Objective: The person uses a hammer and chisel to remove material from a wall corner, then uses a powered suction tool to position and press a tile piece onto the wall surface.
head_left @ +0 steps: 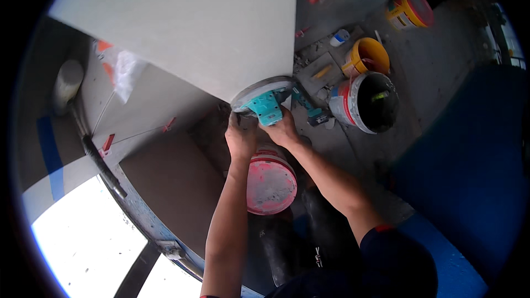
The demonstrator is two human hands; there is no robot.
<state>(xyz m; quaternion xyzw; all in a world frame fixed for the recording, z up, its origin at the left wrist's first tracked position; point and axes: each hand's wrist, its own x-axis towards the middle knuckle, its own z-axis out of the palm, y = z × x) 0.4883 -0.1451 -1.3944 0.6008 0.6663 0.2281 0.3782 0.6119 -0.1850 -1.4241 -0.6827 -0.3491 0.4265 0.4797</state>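
My left hand (240, 135) is closed on the left side of a teal power tool (264, 107) with a broad round grey base. My right hand (280, 129) grips the tool's right side. The tool is at the lower corner of a large pale grey tile (199, 16). A teal and black cordless tool (318, 116) lies just right of it. Below my hands stands a bucket with a pink-stained lid (270, 185).
A dark bucket (375, 105), an orange bucket (361, 52), a lidded yellow bucket (403, 14) and a small can (339, 38) are at right. A blue panel (458, 176) borders the right side. A grey board (160, 187) and red tile wedges (109, 142) are at left.
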